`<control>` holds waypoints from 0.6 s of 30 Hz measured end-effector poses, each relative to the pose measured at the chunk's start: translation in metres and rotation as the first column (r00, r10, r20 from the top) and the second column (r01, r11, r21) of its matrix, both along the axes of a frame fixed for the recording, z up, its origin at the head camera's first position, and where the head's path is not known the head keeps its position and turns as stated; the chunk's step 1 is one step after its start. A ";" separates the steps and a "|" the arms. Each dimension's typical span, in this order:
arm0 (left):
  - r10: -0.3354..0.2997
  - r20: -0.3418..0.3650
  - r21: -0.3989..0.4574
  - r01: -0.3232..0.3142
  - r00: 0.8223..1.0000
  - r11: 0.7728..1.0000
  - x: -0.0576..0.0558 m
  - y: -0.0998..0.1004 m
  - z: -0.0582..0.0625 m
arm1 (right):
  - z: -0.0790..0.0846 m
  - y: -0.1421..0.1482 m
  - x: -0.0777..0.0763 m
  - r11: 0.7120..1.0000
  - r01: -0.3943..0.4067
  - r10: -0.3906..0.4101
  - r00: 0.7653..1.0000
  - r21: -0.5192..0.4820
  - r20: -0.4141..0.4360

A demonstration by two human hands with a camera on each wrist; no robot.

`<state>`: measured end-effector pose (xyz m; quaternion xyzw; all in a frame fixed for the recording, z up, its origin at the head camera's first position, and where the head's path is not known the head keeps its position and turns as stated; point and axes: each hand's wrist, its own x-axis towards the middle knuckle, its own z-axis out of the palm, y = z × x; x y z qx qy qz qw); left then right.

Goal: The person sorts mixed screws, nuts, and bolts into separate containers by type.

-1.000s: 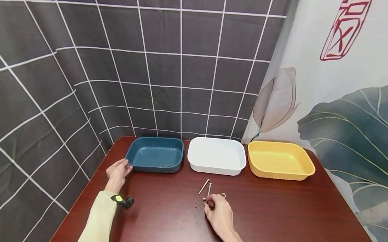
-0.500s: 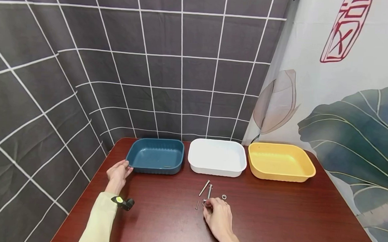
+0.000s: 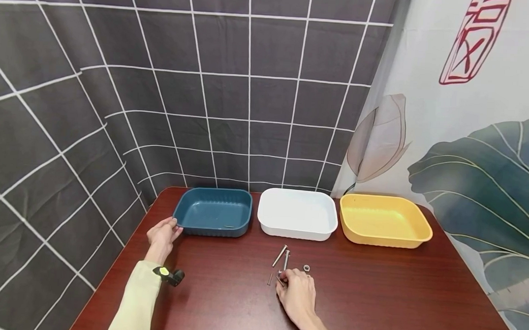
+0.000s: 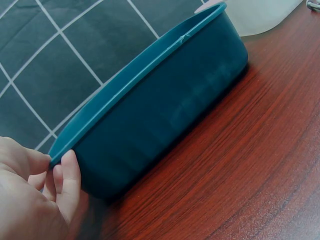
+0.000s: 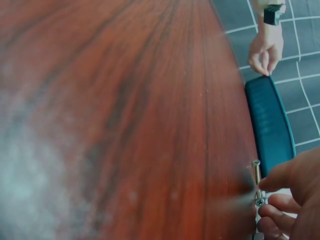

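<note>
Head view: holds blue tub (image 3: pixel 205 213) by the rim w/ L hand (image 3: pixel 161 235), in a narrow pinch at the tub's 8 o'clock corner. In the tub, abt 4 o'clock from its mid: a thin metal bit (image 3: pixel 229 227). Has R hand (image 3: pixel 297 289) low over the red-brown table (image 3: pixel 374 288), w/ bent fingers & narrow tips right at a small bolt (image 3: pixel 280 282); can't tell if pinched or just touched. Round R hand, by the clock: long bolt (image 3: pixel 280 255) & 2nd long bolt (image 3: pixel 286 260), both abt 11; thin screw (image 3: pixel 270 279) btwn 9 & 10; nut (image 3: pixel 306 268) abt 1. Farther off: white tub (image 3: pixel 298 213) at 12, yellow tub (image 3: pixel 384 219) at 2, blue tub at 10. In back: dark cloth (image 3: pixel 221 45) w/ white lines, & pale cloth (image 3: pixel 417 58) w/ a big leaf.

L wrist view: pinches the blue rim w/ finger ends of L hand, at 8 o'clock. Slanted tub from there up to abt 1; bit of white tub btwn 1 & 2; shiny metal bit (image 4: pixel 313 6) abt 2.

R wrist view: far L hand at 2 o'clock, on the top end of the blue tub, abt 3. R hand at 4, w/ thumb & bent fingers close by metal bits; grip itself hard to tell.
</note>
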<state>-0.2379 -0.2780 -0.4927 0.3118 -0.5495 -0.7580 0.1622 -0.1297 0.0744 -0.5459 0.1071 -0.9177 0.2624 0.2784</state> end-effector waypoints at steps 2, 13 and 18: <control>0.001 -0.005 0.002 -0.001 1.000 1.000 0.000 0.000 0.000 | -0.001 -0.001 -0.001 1.000 0.003 -0.003 1.000 0.013 0.004; 0.003 0.004 -0.005 -0.003 1.000 1.000 0.000 0.001 -0.001 | -0.001 -0.003 -0.001 0.998 0.008 -0.010 0.999 0.068 0.043; 0.002 0.000 -0.007 -0.002 1.000 1.000 -0.001 0.000 -0.002 | 0.000 -0.004 -0.001 0.998 -0.005 0.001 0.999 0.070 0.054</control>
